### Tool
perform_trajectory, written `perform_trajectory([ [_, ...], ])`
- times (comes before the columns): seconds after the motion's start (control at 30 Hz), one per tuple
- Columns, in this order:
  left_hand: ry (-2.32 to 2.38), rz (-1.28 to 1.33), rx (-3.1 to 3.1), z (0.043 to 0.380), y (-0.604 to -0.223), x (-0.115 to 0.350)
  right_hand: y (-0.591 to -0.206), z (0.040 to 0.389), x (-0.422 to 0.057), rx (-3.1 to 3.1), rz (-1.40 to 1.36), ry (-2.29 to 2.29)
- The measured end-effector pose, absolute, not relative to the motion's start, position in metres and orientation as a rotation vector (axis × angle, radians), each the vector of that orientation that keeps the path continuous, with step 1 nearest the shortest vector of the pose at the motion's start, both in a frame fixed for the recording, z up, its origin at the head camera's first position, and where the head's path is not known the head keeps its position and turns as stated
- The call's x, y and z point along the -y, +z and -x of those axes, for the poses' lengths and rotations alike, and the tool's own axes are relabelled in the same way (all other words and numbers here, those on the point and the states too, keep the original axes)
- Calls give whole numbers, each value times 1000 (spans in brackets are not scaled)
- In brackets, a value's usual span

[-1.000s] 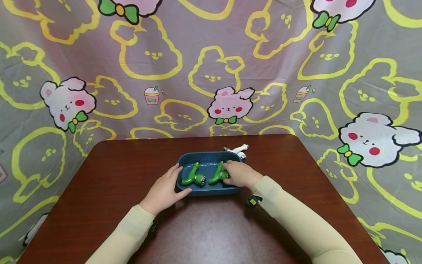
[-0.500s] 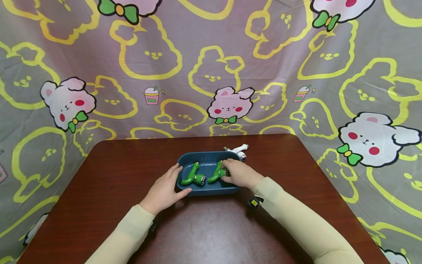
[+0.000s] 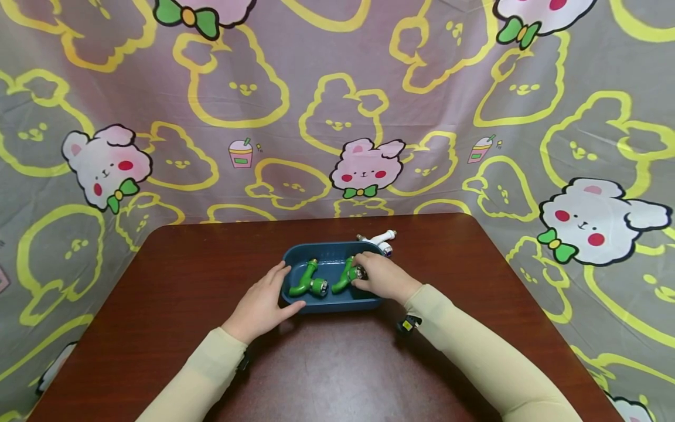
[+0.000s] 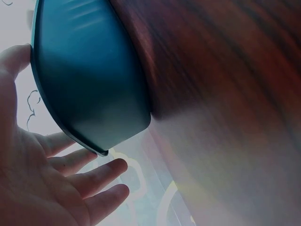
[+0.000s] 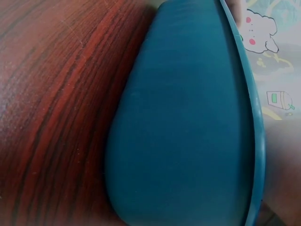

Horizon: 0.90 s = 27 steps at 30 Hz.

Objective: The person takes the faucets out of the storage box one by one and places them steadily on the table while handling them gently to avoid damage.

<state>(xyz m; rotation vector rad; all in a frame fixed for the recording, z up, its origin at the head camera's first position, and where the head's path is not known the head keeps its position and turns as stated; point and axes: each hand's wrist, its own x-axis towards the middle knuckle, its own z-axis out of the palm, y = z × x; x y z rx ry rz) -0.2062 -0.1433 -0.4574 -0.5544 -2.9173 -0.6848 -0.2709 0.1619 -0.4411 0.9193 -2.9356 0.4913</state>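
A dark blue oblong basin [image 3: 337, 305] stands on the table, holding two green plastic taps. The left tap [image 3: 306, 285] lies untouched on its floor. My right hand [image 3: 387, 278] reaches over the right end and pinches the other green tap [image 3: 343, 280] near its knob, covering part of it. My left hand [image 3: 261, 308] rests at the basin's left end, thumb toward the near rim, fingers spread along the far side. In the left wrist view, the left hand's fingers [image 4: 99, 176] lie loosely extended about the rim. The right wrist view mostly shows the basin's outer wall [image 5: 183, 122].
A white tap [image 3: 382, 239] lies on the table just behind the basin's far right corner. The brown wooden table [image 3: 211, 252] reaches back to a cartoon-print cloth [image 3: 295, 117] hanging behind and at both sides.
My right hand has shifted the right green tap slightly left and away, its knob turning a little. The left hand and the basin keep their places.
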Motion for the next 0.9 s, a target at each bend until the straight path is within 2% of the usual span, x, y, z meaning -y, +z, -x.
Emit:
perform_trajectory([
  [0.9,-696,560,2910,206,-458,144,-428,261,-171,2722,-818,689],
])
